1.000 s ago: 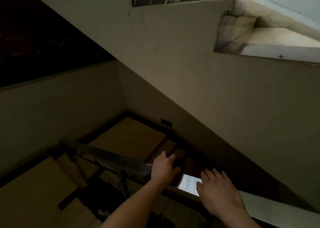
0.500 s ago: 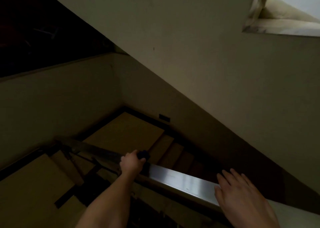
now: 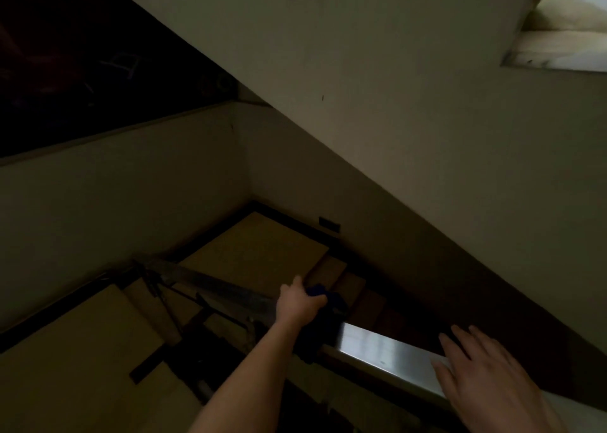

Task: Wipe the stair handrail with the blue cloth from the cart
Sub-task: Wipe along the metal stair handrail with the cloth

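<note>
A flat metal stair handrail (image 3: 384,350) runs from the lower right down to the left in a dim stairwell. My left hand (image 3: 297,306) reaches out along it and is closed on the dark blue cloth (image 3: 323,296), pressing it on the rail's top. Part of the cloth hangs down the rail's near side. My right hand (image 3: 486,370) lies flat on the rail nearer to me, fingers spread, holding nothing.
Tan stair steps (image 3: 331,275) and a landing (image 3: 259,252) lie below the rail. Dark railing posts (image 3: 157,294) stand under it on the left. A sloped pale wall (image 3: 410,104) rises on the right.
My left hand has slid the cloth farther down the rail, away from me, baring more shiny metal. My right hand has stayed flat on the rail.
</note>
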